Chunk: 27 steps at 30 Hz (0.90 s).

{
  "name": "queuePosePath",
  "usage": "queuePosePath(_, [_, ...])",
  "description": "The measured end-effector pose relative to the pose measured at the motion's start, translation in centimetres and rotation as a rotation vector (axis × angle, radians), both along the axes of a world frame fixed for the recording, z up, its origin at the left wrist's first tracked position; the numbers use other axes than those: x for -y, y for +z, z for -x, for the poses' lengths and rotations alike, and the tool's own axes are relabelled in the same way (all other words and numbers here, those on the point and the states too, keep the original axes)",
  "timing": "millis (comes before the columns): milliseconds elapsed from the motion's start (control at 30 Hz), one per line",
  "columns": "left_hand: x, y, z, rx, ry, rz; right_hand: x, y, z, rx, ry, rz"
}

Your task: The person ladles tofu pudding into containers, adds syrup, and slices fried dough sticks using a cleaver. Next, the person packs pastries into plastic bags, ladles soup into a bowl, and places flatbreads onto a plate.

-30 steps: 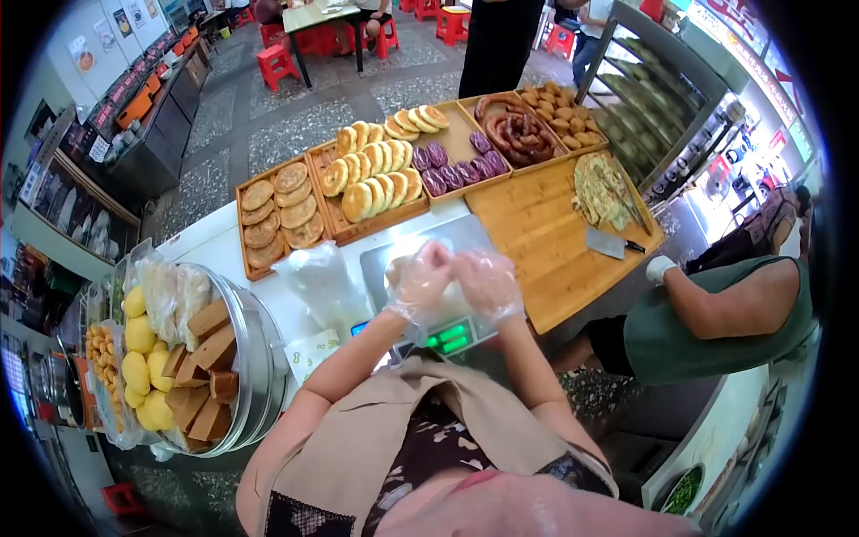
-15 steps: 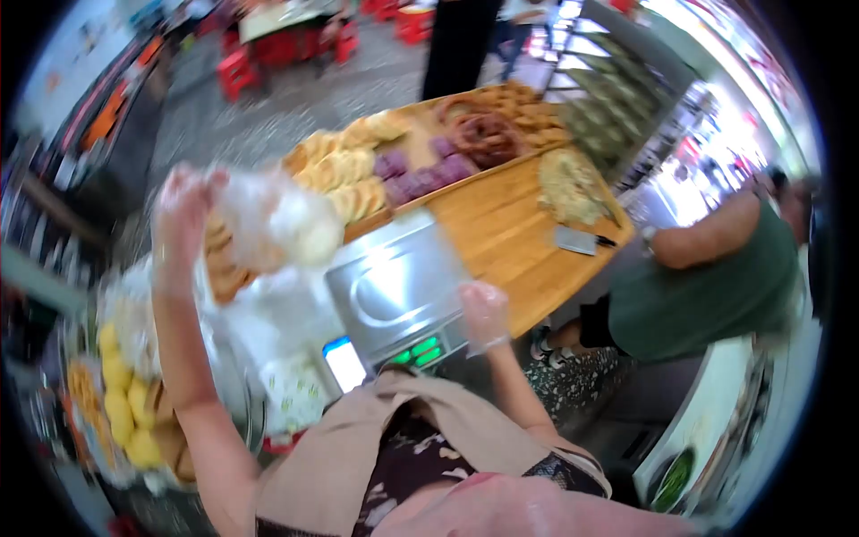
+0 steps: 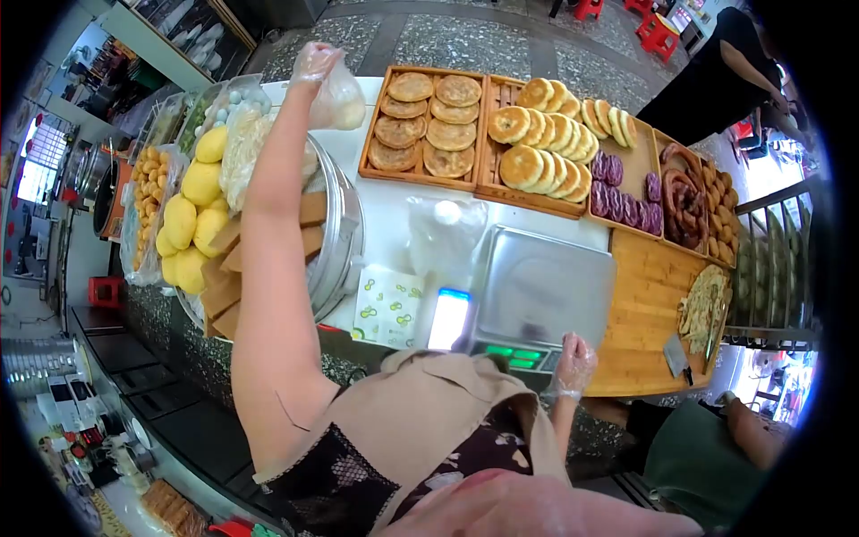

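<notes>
My left hand (image 3: 317,61), in a clear plastic glove, is stretched out to the far edge of the white table. Its fingers are closed on the gathered top of a clear plastic bag (image 3: 340,100), which hangs with something pale inside. Nearest to that hand is a wooden tray of browned flatbreads (image 3: 450,136). My right hand (image 3: 574,365), gloved too, is curled closed beside the front right corner of a steel weighing scale (image 3: 543,285) with a green-lit display. No object shows in it. A phone (image 3: 450,319) with a lit screen lies left of the scale.
At left, a round metal steamer (image 3: 344,237) holds yellow buns (image 3: 182,222) and brown cake slices. Wooden trays carry round buns (image 3: 546,134), purple rolls (image 3: 617,204) and brown twists (image 3: 684,197). A knife (image 3: 676,356) lies on the wooden board (image 3: 626,340). A co-worker's green garment (image 3: 702,456) is close at right.
My view has turned left and sharpened. My left hand has carried the bag outward to the table's far edge. My right hand stays near the scale, now at its front corner.
</notes>
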<state>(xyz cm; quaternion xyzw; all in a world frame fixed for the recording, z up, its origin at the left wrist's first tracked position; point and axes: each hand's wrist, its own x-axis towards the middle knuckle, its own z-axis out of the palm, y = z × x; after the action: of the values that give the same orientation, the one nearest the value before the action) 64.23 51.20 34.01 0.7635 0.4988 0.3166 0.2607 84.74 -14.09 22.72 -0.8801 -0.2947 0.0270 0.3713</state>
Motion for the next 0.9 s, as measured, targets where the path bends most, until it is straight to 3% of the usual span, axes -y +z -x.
queuePosePath(67, [-2.9, -3.2, 1.3, -0.031, 0.071, 0.041, -0.2, -0.4, 0.3, 0.037, 0.012, 0.051])
queuePosePath(133, [-5.4, -6.5, 2.6, -0.331, 0.079, -0.013, -0.2, -0.3, 0.5, 0.020, 0.006, 0.056])
queuePosePath(200, [-8.4, -12.4, 4.9, -0.282, 0.301, 0.279, -0.1, -0.2, 0.8, -0.024, -0.022, 0.059])
queuePosePath(267, [-7.6, -14.4, 6.6, -0.384, 0.354, 0.348, -0.1, 0.3, 0.9, -0.025, -0.015, 0.072])
queuePosePath(367, [-5.1, -12.1, 5.3, -0.487, 0.234, 0.258, -0.1, 0.3, 0.8, 0.104, 0.014, 0.127])
queuePosePath(400, [-4.2, -10.8, 4.2, -0.484, 0.170, 0.201, 1.4, -2.3, -0.1, 0.208, 0.105, 0.314])
queuePosePath(433, [-2.7, -9.4, 3.1, -0.466, 0.102, 0.139, -0.2, -0.9, 0.7, 0.239, 0.015, 0.146])
queuePosePath(567, [8.6, -6.1, 0.3, -0.383, -0.222, -0.191, -2.1, 0.8, 1.4, 0.201, 0.012, 0.068])
queuePosePath(667, [19.7, -5.2, 0.5, -0.328, -0.316, -0.408, -2.3, 1.0, 2.4, 0.123, 0.075, 0.012])
queuePosePath(700, [22.3, -4.0, 1.1, -0.324, -0.315, -0.410, -2.1, 0.9, 2.6, 0.127, 0.074, 0.011])
queuePosePath(767, [26.0, -1.8, 2.3, -0.662, -0.486, -0.304, -1.7, 0.9, 2.7, 0.117, 0.132, 0.038])
queuePosePath(900, [22.8, -1.2, 2.7, -0.839, -0.627, -0.177, -1.5, 0.8, 3.5, 0.057, 0.158, 0.008])
